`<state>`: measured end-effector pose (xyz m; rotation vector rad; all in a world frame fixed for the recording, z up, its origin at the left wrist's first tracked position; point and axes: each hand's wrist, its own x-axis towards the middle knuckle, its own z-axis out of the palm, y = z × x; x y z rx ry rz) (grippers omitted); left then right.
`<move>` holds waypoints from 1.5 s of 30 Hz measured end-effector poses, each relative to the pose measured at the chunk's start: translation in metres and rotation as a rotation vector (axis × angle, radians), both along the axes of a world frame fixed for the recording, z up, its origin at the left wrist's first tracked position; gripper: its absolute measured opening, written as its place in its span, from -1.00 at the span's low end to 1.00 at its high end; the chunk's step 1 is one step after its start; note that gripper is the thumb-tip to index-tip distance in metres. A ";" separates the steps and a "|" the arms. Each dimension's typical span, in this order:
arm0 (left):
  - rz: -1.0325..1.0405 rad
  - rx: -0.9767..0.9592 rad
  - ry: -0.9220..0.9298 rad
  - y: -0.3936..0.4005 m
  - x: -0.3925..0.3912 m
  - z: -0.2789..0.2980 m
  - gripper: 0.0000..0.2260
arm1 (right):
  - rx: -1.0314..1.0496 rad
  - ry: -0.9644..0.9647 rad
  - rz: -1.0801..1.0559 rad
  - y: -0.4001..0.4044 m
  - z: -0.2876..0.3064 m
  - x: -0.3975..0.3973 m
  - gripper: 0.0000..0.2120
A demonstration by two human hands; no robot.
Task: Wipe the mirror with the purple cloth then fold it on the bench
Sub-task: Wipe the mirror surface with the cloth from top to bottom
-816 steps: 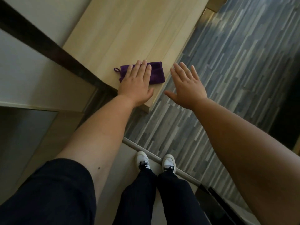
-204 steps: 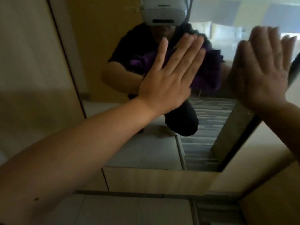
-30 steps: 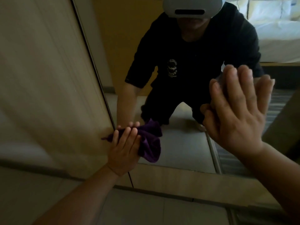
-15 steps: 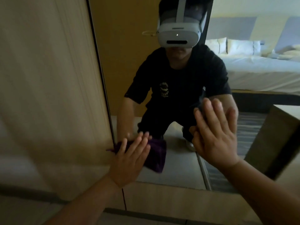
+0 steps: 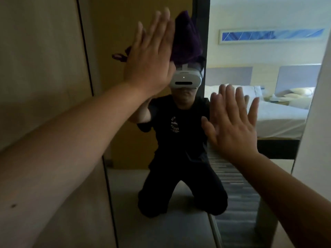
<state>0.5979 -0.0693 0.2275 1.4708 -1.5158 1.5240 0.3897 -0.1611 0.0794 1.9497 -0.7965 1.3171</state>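
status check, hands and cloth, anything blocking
Left hand flat, pressing cloth on mirror, high up. Right hand open, empty, fingers spread by the glass. Nothing blocking.

Purple cloth (image 5: pixel 186 38): dark, bunched, pressed flat against the mirror (image 5: pixel 157 221) high up, near its left edge; a small loop tag sticks out to the left. Mirror: tall upright pane with a thin dark frame, set beside a pale wood panel.
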 end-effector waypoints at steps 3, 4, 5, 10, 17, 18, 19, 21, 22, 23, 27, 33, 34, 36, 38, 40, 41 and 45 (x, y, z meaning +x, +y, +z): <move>0.013 0.004 -0.030 -0.004 -0.006 -0.010 -0.35 | -0.017 0.010 -0.012 -0.012 0.012 -0.007 -0.34; 0.003 0.000 -0.057 -0.005 -0.006 -0.021 -0.35 | -0.045 0.004 -0.013 -0.015 0.010 -0.007 -0.35; -0.008 0.006 -0.084 -0.006 -0.006 -0.036 -0.34 | -0.069 -0.005 -0.010 -0.016 0.009 -0.006 -0.36; -0.058 0.108 -0.225 -0.005 -0.007 -0.149 -0.39 | -0.108 -0.045 0.067 -0.016 0.001 -0.004 -0.40; -0.051 0.256 -0.275 0.006 -0.005 -0.237 -0.42 | -0.004 0.093 0.079 0.000 -0.041 -0.016 -0.43; -0.036 0.291 -0.290 0.008 -0.004 -0.241 -0.43 | 0.009 0.108 0.084 0.004 -0.047 -0.017 -0.44; -0.028 0.319 -0.296 0.009 -0.003 -0.244 -0.46 | 0.021 0.127 0.095 0.008 -0.053 -0.018 -0.44; -0.035 0.362 -0.277 0.013 -0.005 -0.244 -0.53 | 0.039 0.162 0.124 0.017 -0.063 -0.020 -0.44; -0.045 0.384 -0.258 0.015 -0.006 -0.241 -0.56 | 0.045 0.176 0.139 0.022 -0.067 -0.021 -0.44; -0.058 0.409 -0.239 0.019 -0.008 -0.238 -0.57 | 0.055 0.185 0.153 0.027 -0.071 -0.023 -0.44; -0.125 0.521 -0.177 0.034 -0.012 -0.225 -0.55 | 0.140 0.205 0.185 0.043 -0.081 -0.028 -0.42; -0.242 0.784 -0.038 0.058 -0.019 -0.177 -0.49 | 0.185 0.271 0.299 0.069 -0.056 -0.041 -0.35; -0.265 0.812 -0.019 0.061 -0.020 -0.163 -0.50 | 0.210 0.278 0.307 0.073 -0.044 -0.044 -0.34; -0.293 0.862 0.013 0.065 -0.021 -0.134 -0.50 | 0.273 0.291 0.307 0.081 -0.016 -0.052 -0.33; -0.290 0.916 0.013 0.067 -0.024 -0.103 -0.48 | 0.340 0.318 0.278 0.088 0.016 -0.063 -0.33; -0.305 0.971 0.024 0.069 -0.032 -0.076 -0.47 | 0.412 0.352 0.215 0.096 0.047 -0.077 -0.33; -0.321 0.998 0.047 0.070 -0.037 -0.064 -0.47 | 0.467 0.368 0.166 0.102 0.062 -0.086 -0.33; -0.337 1.096 0.120 0.077 -0.069 -0.025 -0.47 | 0.771 0.437 -0.068 0.139 0.113 -0.128 -0.32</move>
